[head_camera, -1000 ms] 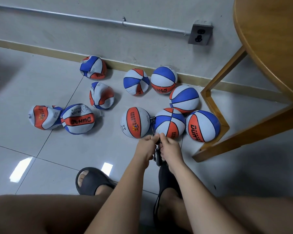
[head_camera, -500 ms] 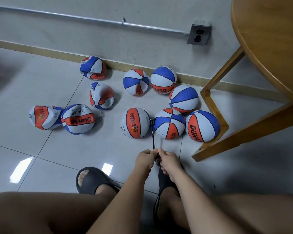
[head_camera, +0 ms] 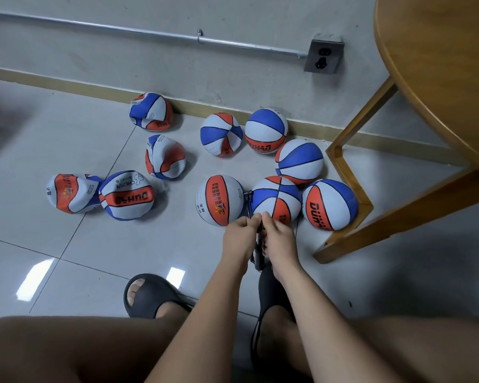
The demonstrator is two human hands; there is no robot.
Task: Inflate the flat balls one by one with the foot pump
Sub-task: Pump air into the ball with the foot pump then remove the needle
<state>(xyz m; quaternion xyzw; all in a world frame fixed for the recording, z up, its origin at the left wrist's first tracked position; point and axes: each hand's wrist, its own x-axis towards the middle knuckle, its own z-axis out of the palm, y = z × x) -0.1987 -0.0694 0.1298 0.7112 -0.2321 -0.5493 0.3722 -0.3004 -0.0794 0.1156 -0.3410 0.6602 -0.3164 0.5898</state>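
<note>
Several red, white and blue balls lie on the tiled floor. My left hand (head_camera: 239, 233) and my right hand (head_camera: 278, 235) grip the handle of a black pump (head_camera: 258, 254) that stands upright between them, its base under my right foot (head_camera: 271, 297). A thin hose runs from the pump up to a round ball (head_camera: 219, 200), with its nozzle (head_camera: 248, 193) at the ball's right side. A second round ball (head_camera: 277, 199) sits just behind my hands. Crumpled flat balls (head_camera: 72, 192) (head_camera: 126, 194) (head_camera: 165, 156) (head_camera: 151, 111) lie to the left.
A wooden table (head_camera: 437, 64) overhangs at the right, its leg frame (head_camera: 346, 172) touching a round ball (head_camera: 329, 204). More balls (head_camera: 221, 134) (head_camera: 266, 130) (head_camera: 299, 161) rest near the wall's baseboard. My left foot in a black slipper (head_camera: 147, 295) is planted on the floor.
Both hands went down with the pump handle half a second ago and have come back up with it. The balls have not moved.
</note>
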